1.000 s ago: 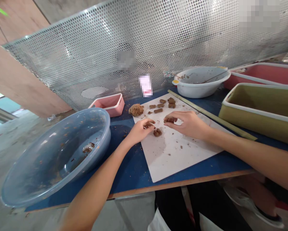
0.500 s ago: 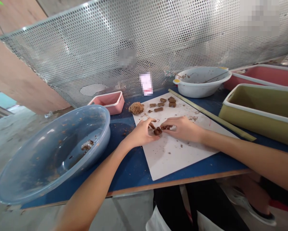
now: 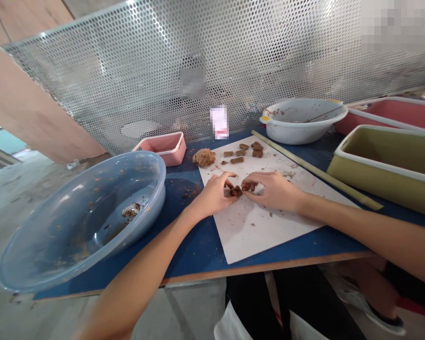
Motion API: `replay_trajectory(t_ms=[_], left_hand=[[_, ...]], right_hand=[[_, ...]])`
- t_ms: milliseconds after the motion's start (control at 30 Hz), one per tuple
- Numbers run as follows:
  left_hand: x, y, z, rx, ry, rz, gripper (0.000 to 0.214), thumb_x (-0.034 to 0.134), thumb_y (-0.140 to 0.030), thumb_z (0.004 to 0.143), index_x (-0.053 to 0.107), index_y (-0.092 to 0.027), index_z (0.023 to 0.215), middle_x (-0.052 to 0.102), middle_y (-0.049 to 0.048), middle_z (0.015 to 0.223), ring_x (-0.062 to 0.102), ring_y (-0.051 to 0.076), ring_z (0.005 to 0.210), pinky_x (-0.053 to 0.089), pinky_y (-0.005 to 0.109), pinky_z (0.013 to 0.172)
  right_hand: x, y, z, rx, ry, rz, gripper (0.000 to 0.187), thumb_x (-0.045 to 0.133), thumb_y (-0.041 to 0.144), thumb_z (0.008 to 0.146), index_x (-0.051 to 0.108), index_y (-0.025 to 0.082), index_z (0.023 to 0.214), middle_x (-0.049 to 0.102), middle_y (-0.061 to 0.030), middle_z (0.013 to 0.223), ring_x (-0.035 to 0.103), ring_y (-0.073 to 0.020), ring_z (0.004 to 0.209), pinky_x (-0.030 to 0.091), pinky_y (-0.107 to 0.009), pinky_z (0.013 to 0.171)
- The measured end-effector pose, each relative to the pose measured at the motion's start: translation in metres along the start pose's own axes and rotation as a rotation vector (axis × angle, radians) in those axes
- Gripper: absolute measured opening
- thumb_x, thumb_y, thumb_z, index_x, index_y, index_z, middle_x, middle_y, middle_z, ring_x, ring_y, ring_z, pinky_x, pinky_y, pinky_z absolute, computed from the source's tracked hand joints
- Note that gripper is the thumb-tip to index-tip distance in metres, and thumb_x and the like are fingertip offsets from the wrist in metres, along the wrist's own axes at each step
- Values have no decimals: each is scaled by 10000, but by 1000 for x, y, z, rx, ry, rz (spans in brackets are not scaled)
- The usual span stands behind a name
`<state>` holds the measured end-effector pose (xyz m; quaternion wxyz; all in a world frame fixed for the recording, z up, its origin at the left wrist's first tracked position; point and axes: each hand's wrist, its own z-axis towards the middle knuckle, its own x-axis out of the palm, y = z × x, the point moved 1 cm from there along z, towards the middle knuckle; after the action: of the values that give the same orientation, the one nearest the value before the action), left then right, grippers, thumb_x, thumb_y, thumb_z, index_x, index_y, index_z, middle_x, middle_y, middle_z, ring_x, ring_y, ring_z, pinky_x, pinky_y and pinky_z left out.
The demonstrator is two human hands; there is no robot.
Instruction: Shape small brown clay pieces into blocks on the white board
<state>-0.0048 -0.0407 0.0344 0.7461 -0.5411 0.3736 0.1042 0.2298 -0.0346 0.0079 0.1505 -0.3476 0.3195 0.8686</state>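
Observation:
On the white board (image 3: 265, 222), my left hand (image 3: 214, 193) and my right hand (image 3: 271, 189) meet over a small cluster of brown clay pieces (image 3: 236, 191). Both hands pinch those pieces with closed fingertips. Further back on the board lie several small shaped brown pieces (image 3: 246, 151). A rough brown lump (image 3: 204, 157) sits at the board's far left corner.
A big translucent blue basin (image 3: 81, 217) with brown residue overhangs the table's left edge. A small pink tray (image 3: 164, 146), a white bowl (image 3: 302, 120), a long stick (image 3: 315, 170), a green tub (image 3: 393, 160) and a pink tub (image 3: 393, 111) surround the board. A perforated metal screen (image 3: 198, 66) backs the blue table (image 3: 194, 245).
My two hands have drawn together at the middle of the board and gathered the loose brown pieces between their fingertips.

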Motion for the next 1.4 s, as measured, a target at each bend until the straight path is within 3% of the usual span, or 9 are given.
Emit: replay_trajectory(t_ms=[300, 433, 933, 1400], left_hand=[[2, 4, 2, 19, 7, -2, 561, 881, -216, 841, 690, -213, 1368, 809, 118, 1063, 741, 324, 1129, 540, 429, 1027], [3, 5, 3, 20, 20, -14, 566, 867, -214, 861, 672, -195, 1392, 807, 116, 1060, 763, 303, 1078, 559, 407, 999], [3, 4, 2, 4, 27, 87, 600, 839, -169, 878, 625, -196, 1437, 808, 99, 1102, 781, 269, 1088, 609, 411, 1007], [4, 5, 3, 29, 29, 73, 597, 838, -164, 867, 629, -185, 1426, 820, 89, 1070, 790, 256, 1043, 607, 387, 979]], right_hand=[[1, -3, 0, -345, 78, -103, 240, 594, 210, 1118, 827, 227, 1171, 818, -99, 1043, 781, -253, 965, 658, -411, 913], [4, -6, 0, -335, 91, -169, 217, 598, 194, 1108, 795, 231, 1191, 808, -92, 1052, 767, -256, 986, 645, -435, 969], [8, -9, 1, -377, 101, -174, 183, 582, 200, 1128, 764, 201, 1133, 768, -92, 1019, 733, -249, 952, 626, -425, 948], [5, -10, 2, -453, 148, -236, 297, 487, 236, 1188, 776, 166, 1177, 752, -116, 1029, 706, -244, 948, 617, -427, 946]])
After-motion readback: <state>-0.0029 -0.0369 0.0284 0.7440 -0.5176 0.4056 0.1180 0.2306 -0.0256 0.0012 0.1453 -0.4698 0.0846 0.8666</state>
